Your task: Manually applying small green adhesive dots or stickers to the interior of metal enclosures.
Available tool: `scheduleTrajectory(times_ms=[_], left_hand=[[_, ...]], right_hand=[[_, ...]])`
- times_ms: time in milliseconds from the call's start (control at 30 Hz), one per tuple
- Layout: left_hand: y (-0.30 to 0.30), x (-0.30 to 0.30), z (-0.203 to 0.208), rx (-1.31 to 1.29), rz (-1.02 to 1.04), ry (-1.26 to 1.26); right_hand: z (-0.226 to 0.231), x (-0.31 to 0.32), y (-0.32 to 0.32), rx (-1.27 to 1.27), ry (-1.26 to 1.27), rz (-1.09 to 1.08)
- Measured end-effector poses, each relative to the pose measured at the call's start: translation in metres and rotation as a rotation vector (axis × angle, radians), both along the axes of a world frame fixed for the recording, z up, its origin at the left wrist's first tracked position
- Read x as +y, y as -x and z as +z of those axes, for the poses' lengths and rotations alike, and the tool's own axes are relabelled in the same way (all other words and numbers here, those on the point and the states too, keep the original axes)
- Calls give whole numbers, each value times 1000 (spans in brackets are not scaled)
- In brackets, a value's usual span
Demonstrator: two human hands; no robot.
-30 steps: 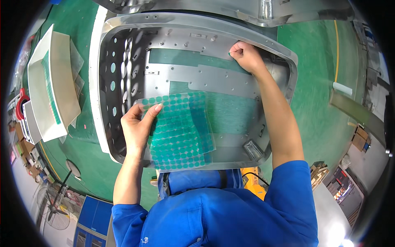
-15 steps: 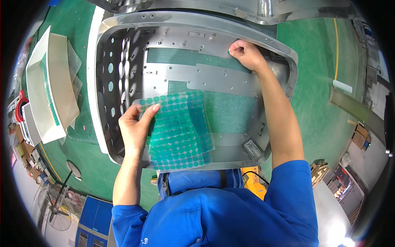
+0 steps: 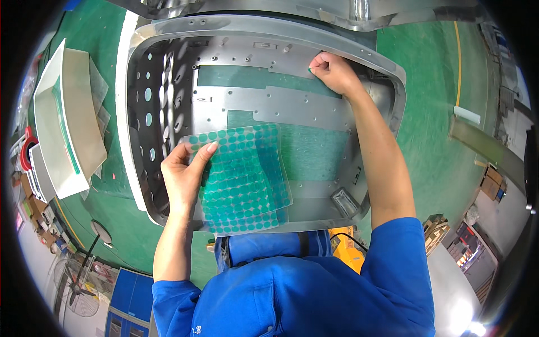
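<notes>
My left hand (image 3: pixel 184 173) pinches the upper left corner of clear sheets covered in rows of round green stickers (image 3: pixel 238 174). The sheets hang over the near left part of a grey metal housing (image 3: pixel 224 103), which has wide openings in its panel and small studs and holes along it. Inside the far right part of the housing, my right hand (image 3: pixel 332 73) is closed in a pinch, its fingertips close to the panel. A small green sticker (image 3: pixel 310 70) shows at those fingertips. The sheets hide part of the housing's near side.
Another grey metal part (image 3: pixel 314 17) lies beyond the housing. A white bin (image 3: pixel 78 112) with green sheets inside stands on the left. Round holes line the housing's left wall (image 3: pixel 148 95). Something yellow (image 3: pixel 347 253) sits near my body, and a fan (image 3: pixel 76 287) stands lower left.
The view has shifted slightly. My right hand, still pinching the green sticker, has moved very little to the left; my left hand keeps the sheets in place.
</notes>
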State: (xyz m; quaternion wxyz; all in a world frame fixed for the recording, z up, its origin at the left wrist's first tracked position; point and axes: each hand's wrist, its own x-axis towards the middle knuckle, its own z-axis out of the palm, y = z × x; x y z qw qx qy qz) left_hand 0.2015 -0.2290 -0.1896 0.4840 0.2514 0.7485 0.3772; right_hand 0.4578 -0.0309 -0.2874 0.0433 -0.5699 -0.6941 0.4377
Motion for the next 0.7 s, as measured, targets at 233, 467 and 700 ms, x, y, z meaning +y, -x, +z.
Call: scheduleTrajectory(times_ms=[233,467,700], left_hand=[[-1,0,0,-3,5,-7],[-1,1,0,10,1,-12],[-1,0,0,16,-4,4]], right_hand=[[-4,-2,1,-67,-57,1],[-7,-4,1,-98,-115,-9],[-6,-6,3,-123,-147,-17]])
